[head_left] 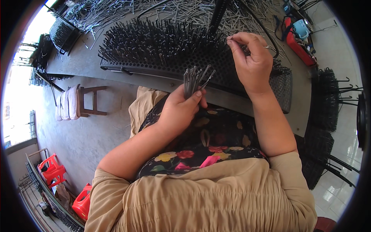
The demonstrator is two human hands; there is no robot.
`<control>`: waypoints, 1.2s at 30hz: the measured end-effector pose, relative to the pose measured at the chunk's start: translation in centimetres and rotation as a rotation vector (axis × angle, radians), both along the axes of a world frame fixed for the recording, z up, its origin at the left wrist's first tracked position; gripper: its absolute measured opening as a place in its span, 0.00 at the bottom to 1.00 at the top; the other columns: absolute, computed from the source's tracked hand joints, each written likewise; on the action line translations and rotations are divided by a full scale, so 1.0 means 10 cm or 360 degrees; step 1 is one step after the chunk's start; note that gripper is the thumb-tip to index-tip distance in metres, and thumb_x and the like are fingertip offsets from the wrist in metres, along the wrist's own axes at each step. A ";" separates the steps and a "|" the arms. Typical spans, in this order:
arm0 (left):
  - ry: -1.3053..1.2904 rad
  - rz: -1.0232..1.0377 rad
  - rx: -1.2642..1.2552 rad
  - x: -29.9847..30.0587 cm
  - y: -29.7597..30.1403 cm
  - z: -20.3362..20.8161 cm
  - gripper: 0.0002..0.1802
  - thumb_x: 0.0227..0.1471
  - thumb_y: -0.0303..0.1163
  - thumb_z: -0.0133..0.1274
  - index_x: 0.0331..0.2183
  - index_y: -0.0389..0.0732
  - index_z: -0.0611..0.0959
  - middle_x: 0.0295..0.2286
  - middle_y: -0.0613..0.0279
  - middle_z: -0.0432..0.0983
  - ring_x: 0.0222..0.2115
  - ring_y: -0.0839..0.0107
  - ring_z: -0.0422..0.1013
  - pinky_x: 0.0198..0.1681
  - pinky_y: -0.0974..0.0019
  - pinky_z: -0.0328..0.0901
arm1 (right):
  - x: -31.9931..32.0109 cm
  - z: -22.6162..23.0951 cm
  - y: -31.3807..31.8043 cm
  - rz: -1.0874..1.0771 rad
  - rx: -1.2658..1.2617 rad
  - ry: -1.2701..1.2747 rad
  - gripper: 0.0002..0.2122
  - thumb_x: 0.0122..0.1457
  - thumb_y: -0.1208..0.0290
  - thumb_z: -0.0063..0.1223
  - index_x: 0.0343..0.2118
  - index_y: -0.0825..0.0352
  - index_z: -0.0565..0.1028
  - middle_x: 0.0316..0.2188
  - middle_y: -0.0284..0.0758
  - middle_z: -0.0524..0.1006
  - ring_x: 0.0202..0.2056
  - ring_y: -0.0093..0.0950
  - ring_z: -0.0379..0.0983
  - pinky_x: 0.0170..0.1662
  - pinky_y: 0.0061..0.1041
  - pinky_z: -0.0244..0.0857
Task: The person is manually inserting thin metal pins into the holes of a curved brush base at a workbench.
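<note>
Left fingers (203,102): closed around a bundle of metal rods (191,83)
Right fingers (248,38): pinched together, contents unclear
Rods: likely light, stiff, slippery; hold mid-shaft

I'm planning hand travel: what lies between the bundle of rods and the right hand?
In the head view, part of the black perforated tray lies between them.

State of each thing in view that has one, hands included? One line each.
Left hand: closed around the bundle
Bundle of metal rods: gripped, ends pointing up, a few splayed to the right
Right hand: thumb and index pinched; contents unclear
Perforated black rack: partly filled, bare holes along the front
Rods in the rack: upright, densely packed
Loose rods: heaped, lying flat
Towel: draped on a wooden stool
</note>
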State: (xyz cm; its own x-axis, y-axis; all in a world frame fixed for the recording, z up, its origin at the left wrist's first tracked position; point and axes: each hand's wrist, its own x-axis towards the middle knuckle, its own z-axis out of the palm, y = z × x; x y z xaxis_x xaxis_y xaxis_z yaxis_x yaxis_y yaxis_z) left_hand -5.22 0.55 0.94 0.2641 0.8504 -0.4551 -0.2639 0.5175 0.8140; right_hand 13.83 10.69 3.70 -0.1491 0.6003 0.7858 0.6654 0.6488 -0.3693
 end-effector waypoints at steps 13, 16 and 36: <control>-0.0066 0.0008 -0.0033 0.00 0.02 0.02 0.06 0.60 0.29 0.45 0.38 0.39 0.74 0.24 0.67 0.72 0.17 0.85 0.57 0.19 0.79 0.53 | 0.03 0.01 -0.06 -0.0053 0.0142 -0.0358 0.05 0.49 0.81 0.61 0.29 0.66 0.78 0.28 0.31 0.79 0.32 0.24 0.74 0.35 0.19 0.66; -0.0222 0.0066 -0.0023 -0.02 0.00 0.01 0.06 0.60 0.28 0.45 0.39 0.39 0.74 0.25 0.66 0.72 0.17 0.85 0.58 0.18 0.79 0.52 | -0.12 0.06 -0.42 0.0215 -0.1115 0.0646 0.05 0.51 0.80 0.61 0.31 0.69 0.77 0.30 0.30 0.79 0.31 0.19 0.73 0.35 0.15 0.66; 0.0090 -0.0105 0.0063 0.04 0.00 -0.04 0.09 0.60 0.29 0.45 0.42 0.39 0.75 0.27 0.65 0.74 0.18 0.85 0.59 0.19 0.81 0.53 | 0.19 -0.03 -0.20 0.0007 -0.0093 0.0248 0.07 0.53 0.85 0.58 0.34 0.71 0.72 0.31 0.36 0.80 0.32 0.18 0.75 0.34 0.14 0.67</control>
State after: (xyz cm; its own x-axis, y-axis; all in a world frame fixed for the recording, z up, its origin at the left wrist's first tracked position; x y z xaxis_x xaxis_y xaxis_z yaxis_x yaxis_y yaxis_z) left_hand -4.83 0.52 0.52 0.2953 0.8494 -0.4374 -0.1834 0.4997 0.8466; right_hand 15.70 8.71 3.39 -0.0312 0.6453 0.7633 0.5942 0.6260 -0.5050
